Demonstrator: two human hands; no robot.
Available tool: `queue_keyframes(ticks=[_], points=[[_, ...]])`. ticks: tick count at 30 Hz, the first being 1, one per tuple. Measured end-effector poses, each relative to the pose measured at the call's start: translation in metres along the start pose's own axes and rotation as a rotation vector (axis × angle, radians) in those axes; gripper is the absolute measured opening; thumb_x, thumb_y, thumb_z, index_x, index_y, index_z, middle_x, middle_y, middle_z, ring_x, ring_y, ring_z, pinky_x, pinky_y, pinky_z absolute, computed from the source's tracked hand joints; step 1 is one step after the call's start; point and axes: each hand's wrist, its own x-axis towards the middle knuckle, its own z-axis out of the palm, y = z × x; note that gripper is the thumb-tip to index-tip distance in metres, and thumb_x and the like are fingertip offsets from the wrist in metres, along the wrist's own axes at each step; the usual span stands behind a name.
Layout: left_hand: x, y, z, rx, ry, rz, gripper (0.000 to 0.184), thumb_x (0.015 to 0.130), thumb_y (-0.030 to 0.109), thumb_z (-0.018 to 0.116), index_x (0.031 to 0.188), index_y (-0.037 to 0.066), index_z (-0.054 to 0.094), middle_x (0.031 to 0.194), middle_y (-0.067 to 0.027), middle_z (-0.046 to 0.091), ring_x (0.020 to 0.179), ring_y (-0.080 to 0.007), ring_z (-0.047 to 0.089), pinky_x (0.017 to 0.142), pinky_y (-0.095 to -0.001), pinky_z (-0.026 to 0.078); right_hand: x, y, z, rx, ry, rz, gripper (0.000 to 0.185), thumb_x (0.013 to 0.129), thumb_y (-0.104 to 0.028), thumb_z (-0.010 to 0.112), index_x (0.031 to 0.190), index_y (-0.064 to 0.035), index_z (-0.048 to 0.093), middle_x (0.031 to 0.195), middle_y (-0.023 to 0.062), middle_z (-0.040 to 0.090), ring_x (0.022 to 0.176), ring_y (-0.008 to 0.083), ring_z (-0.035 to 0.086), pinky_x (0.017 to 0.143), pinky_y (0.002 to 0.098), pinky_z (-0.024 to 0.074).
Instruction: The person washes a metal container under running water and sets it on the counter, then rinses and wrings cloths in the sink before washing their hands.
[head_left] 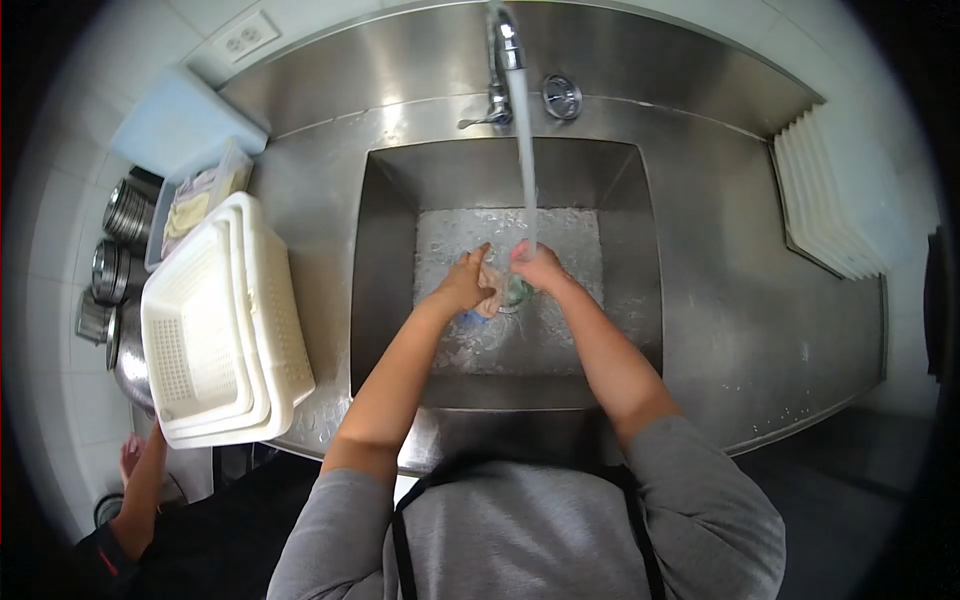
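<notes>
Water runs from the faucet (507, 50) into the steel sink (390, 300). Both of my hands are low in the basin, close together. My left hand (466, 283) has its fingers apart against a beige, cloth-like item (490, 293), with a bit of blue under it. My right hand (538, 265) is closed beside the stream, with something pink at its fingertips that I cannot make out. A small green item (517, 290) lies between the hands, partly hidden by the water.
Stacked white baskets (200, 350) stand left of the sink, near a grey bin (200, 205) and metal containers (128, 210). White trays (815, 190) stand at the right. Another person's arm (142, 490) shows at the lower left.
</notes>
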Motion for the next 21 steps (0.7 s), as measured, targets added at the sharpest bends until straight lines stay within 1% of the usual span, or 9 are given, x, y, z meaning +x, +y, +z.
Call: queue_keyframes(ticks=[4, 7, 9, 11, 12, 14, 17, 18, 21], points=[[0.029, 0.005, 0.034, 0.057, -0.068, 0.093, 0.049, 0.065, 0.011, 0.064, 0.109, 0.005, 0.044, 0.104, -0.0211, 0.047, 0.100, -0.0321, 0.045, 0.082, -0.0359, 0.039, -0.010, -0.022, -0.022, 0.138, -0.033, -0.060, 0.021, 0.066, -0.019, 0.058, 0.082, -0.0059, 0.057, 0.078, 0.0102, 0.059, 0.074, 0.0215, 0.056, 0.068, 0.0303, 0.0434], [0.046, 0.002, 0.046, -0.219, -0.190, -0.205, 0.039, 0.066, 0.013, 0.065, 0.100, 0.007, 0.047, 0.099, -0.0135, 0.051, 0.094, -0.0244, 0.048, 0.076, -0.0330, 0.040, -0.002, 0.001, -0.026, 0.266, 0.138, -0.020, 0.025, 0.068, -0.023, 0.059, 0.086, -0.0061, 0.055, 0.082, 0.0103, 0.059, 0.076, 0.0207, 0.056, 0.069, 0.0304, 0.0428], [0.051, 0.000, 0.056, -0.836, -0.155, -0.235, 0.028, 0.071, 0.015, 0.062, 0.093, 0.008, 0.047, 0.094, -0.0053, 0.053, 0.082, -0.0171, 0.050, 0.069, -0.0313, 0.042, -0.006, 0.004, -0.035, 0.295, 0.129, 0.126, 0.030, 0.073, -0.029, 0.058, 0.092, -0.0068, 0.053, 0.088, 0.0093, 0.058, 0.080, 0.0223, 0.055, 0.071, 0.0331, 0.0426], [0.045, 0.022, 0.053, -0.978, -0.132, -0.275, 0.027, 0.074, 0.016, 0.060, 0.096, 0.008, 0.046, 0.094, -0.0047, 0.053, 0.081, -0.0161, 0.050, 0.068, -0.0322, 0.042, -0.023, -0.008, -0.037, 0.716, -0.007, 0.613, 0.038, 0.077, -0.032, 0.055, 0.106, -0.0082, 0.047, 0.100, 0.0096, 0.052, 0.096, 0.0212, 0.049, 0.080, 0.0381, 0.0390], [0.042, 0.030, 0.052, -1.127, -0.102, -0.315, 0.026, 0.077, 0.017, 0.057, 0.098, 0.008, 0.046, 0.093, -0.0041, 0.052, 0.080, -0.0150, 0.050, 0.067, -0.0330, 0.042, -0.023, -0.003, -0.034, 0.722, -0.011, 0.614, 0.038, 0.077, -0.032, 0.055, 0.106, -0.0082, 0.047, 0.100, 0.0096, 0.052, 0.096, 0.0212, 0.049, 0.080, 0.0381, 0.0390], [0.042, 0.022, 0.055, -1.185, -0.061, -0.414, 0.027, 0.078, 0.019, 0.056, 0.100, 0.008, 0.044, 0.094, -0.0040, 0.052, 0.083, -0.0160, 0.050, 0.069, -0.0338, 0.042, -0.017, 0.019, -0.021, 0.986, -0.220, 0.614, 0.051, 0.077, -0.031, 0.055, 0.121, -0.0116, 0.037, 0.113, 0.0134, 0.047, 0.104, 0.0266, 0.046, 0.081, 0.0408, 0.0400], [0.040, -0.002, 0.065, -1.238, 0.104, -0.568, 0.033, 0.080, 0.025, 0.053, 0.106, 0.008, 0.042, 0.100, -0.0053, 0.050, 0.093, -0.0188, 0.047, 0.076, -0.0372, 0.039, 0.000, 0.062, 0.024, 1.021, -0.124, 0.477, 0.049, 0.079, -0.026, 0.054, 0.122, -0.0128, 0.035, 0.117, 0.0143, 0.042, 0.104, 0.0270, 0.045, 0.077, 0.0385, 0.0430], [0.037, -0.008, 0.068, -1.225, 0.228, -0.624, 0.038, 0.081, 0.031, 0.051, 0.111, 0.009, 0.040, 0.106, -0.0066, 0.049, 0.100, -0.0206, 0.044, 0.080, -0.0398, 0.037, -0.003, 0.054, 0.037, 0.876, 0.081, 0.509, 0.032, 0.080, -0.017, 0.051, 0.110, -0.0102, 0.042, 0.110, 0.0112, 0.045, 0.096, 0.0236, 0.049, 0.068, 0.0360, 0.0452], [0.028, -0.012, 0.069, -0.959, 0.194, -0.932, 0.052, 0.082, 0.041, 0.045, 0.120, 0.006, 0.034, 0.121, -0.0111, 0.039, 0.109, -0.0253, 0.039, 0.086, -0.0435, 0.033, -0.009, 0.045, 0.058, 0.827, 0.134, 0.452, 0.021, 0.079, -0.013, 0.051, 0.099, -0.0073, 0.046, 0.103, 0.0079, 0.047, 0.088, 0.0200, 0.050, 0.065, 0.0347, 0.0444]])
